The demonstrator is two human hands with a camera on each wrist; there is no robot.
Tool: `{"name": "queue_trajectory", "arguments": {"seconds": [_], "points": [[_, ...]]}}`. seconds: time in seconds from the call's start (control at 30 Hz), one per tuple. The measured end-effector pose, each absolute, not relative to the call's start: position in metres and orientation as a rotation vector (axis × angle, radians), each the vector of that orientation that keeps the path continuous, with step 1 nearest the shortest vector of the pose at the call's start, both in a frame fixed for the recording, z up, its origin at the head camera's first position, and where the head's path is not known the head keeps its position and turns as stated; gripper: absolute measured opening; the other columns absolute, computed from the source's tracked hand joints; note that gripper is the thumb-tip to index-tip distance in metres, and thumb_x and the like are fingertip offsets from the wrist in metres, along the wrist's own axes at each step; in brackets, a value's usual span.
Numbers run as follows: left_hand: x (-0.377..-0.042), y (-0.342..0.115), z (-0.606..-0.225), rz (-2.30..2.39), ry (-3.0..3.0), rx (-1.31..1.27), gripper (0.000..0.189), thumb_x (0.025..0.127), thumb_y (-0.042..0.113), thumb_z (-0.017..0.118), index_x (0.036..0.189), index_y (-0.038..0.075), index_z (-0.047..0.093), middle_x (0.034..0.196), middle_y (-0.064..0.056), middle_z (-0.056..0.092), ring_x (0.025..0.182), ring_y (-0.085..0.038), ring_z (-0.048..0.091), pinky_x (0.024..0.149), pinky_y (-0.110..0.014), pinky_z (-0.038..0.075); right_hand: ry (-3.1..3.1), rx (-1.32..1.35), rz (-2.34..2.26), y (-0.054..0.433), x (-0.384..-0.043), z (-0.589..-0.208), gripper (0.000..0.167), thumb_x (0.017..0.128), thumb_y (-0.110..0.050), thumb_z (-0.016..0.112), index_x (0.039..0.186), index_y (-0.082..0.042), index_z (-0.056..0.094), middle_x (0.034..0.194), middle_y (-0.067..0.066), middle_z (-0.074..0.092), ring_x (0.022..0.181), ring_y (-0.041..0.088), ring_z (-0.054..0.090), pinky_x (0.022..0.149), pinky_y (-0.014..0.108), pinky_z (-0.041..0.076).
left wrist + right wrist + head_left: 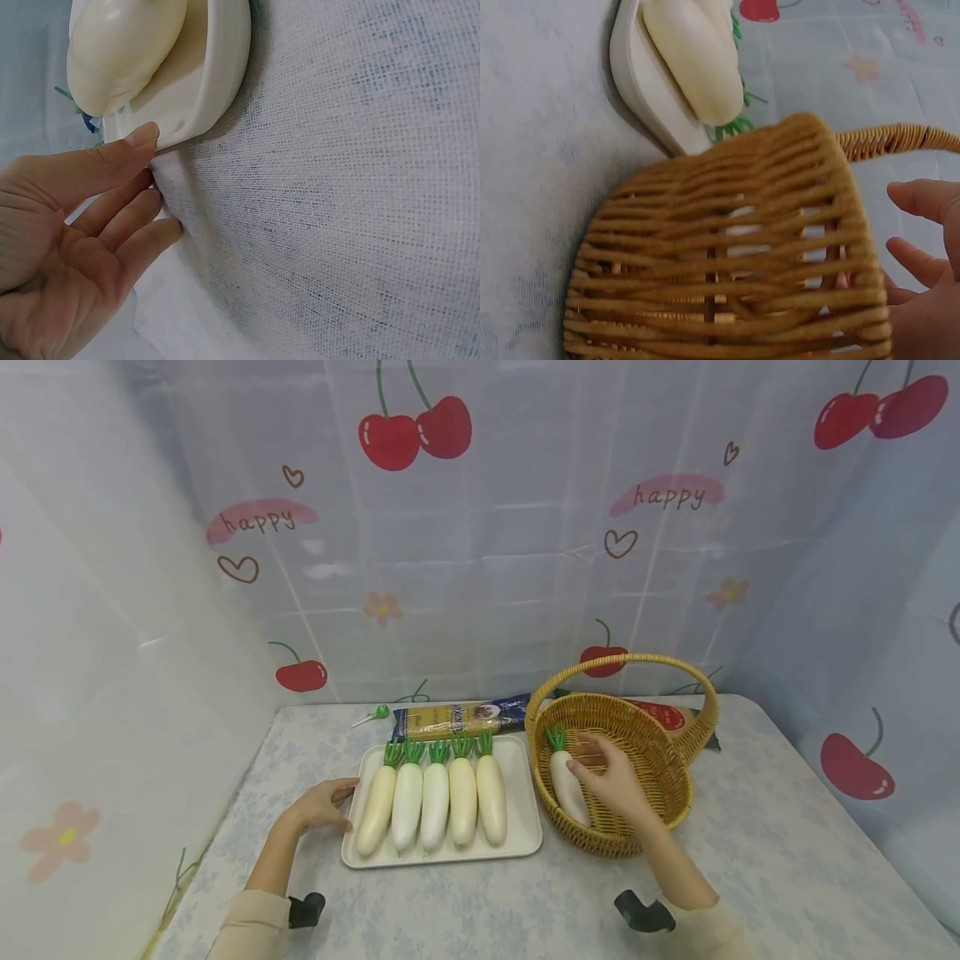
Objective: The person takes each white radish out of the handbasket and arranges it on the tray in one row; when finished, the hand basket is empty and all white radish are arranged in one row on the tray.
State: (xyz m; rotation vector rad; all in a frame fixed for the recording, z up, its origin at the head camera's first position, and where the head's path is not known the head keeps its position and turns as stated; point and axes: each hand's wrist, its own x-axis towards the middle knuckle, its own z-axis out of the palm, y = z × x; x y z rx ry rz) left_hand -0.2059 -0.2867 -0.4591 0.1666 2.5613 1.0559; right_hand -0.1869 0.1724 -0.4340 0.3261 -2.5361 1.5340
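Note:
On a white tray [525, 793] several white radishes [407, 802] with green tops lie side by side. My left hand [322, 804] is at the tray's left edge; in the left wrist view its thumb touches the rim and its other fingers are loosely bent beside it. One white radish [568, 787] leans inside a wicker basket [678, 810] to the right. Inside the basket opening, my right hand [613, 777] is just right of that radish, thumb and fingers spread apart. In the right wrist view, the basket wall hides part of the fingers.
Behind the tray lies a yellow and blue packet of pasta [442, 720], with a green lollipop [381, 712] to its left. A red packet [667, 714] lies behind the basket, partly hidden. The basket's tall handle [622, 658] arches over its opening. Printed curtains [487, 560] surround the table.

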Motion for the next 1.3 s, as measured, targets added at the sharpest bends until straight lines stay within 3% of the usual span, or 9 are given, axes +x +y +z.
{"name": "queue_trajectory", "arguments": {"seconds": [0.33, 0.5, 0.73, 1.1, 1.3], "points": [[-0.206, -0.287, -0.458, 1.045, 2.569, 0.184, 0.086, 0.064, -0.009, 0.079, 0.138, -0.014, 0.035, 0.139, -0.034, 0.036, 0.128, -0.046, 0.037, 0.104, -0.050, 0.037, -2.660, 0.289, 1.663, 0.188, -0.204, -0.440, 0.058, 0.088, -0.019, 0.065, 0.138, 0.002, 0.042, 0.129, 0.032, 0.049, 0.113, 0.047, 0.052, 0.087, 0.049, 0.052], [-0.205, -0.286, -0.456, 1.055, 2.563, 0.203, 0.086, 0.064, -0.009, 0.079, 0.137, -0.015, 0.034, 0.139, -0.035, 0.035, 0.128, -0.047, 0.037, 0.103, -0.050, 0.038, -2.774, 0.371, 1.658, 0.188, -0.209, -0.446, 0.068, 0.087, -0.019, 0.067, 0.141, 0.007, 0.034, 0.129, 0.035, 0.046, 0.118, 0.050, 0.046, 0.084, 0.048, 0.053], [-0.205, -0.285, -0.457, 1.052, 2.560, 0.181, 0.086, 0.064, -0.009, 0.078, 0.138, -0.014, 0.034, 0.140, -0.034, 0.034, 0.129, -0.047, 0.036, 0.103, -0.050, 0.039, -2.944, 0.402, 1.535, 0.184, -0.214, -0.451, 0.075, 0.084, -0.021, 0.070, 0.140, 0.011, 0.033, 0.124, 0.036, 0.050, 0.114, 0.050, 0.049, 0.083, 0.051, 0.052], [-0.207, -0.286, -0.457, 1.043, 2.560, 0.181, 0.086, 0.064, -0.009, 0.078, 0.138, -0.014, 0.034, 0.140, -0.034, 0.034, 0.129, -0.046, 0.036, 0.104, -0.050, 0.038, -3.042, 0.409, 1.433, 0.176, -0.214, -0.453, 0.077, 0.082, -0.016, 0.072, 0.139, 0.014, 0.028, 0.113, 0.033, 0.054, 0.099, 0.040, 0.058, 0.071, 0.042, 0.054], [-0.206, -0.287, -0.457, 1.051, 2.546, 0.175, 0.086, 0.065, -0.009, 0.078, 0.139, -0.013, 0.033, 0.141, -0.035, 0.033, 0.129, -0.047, 0.035, 0.103, -0.050, 0.038, -3.078, 0.353, 1.396, 0.173, -0.216, -0.450, 0.079, 0.081, -0.015, 0.073, 0.139, 0.013, 0.027, 0.113, 0.032, 0.054, 0.099, 0.039, 0.057, 0.075, 0.044, 0.053]]}}
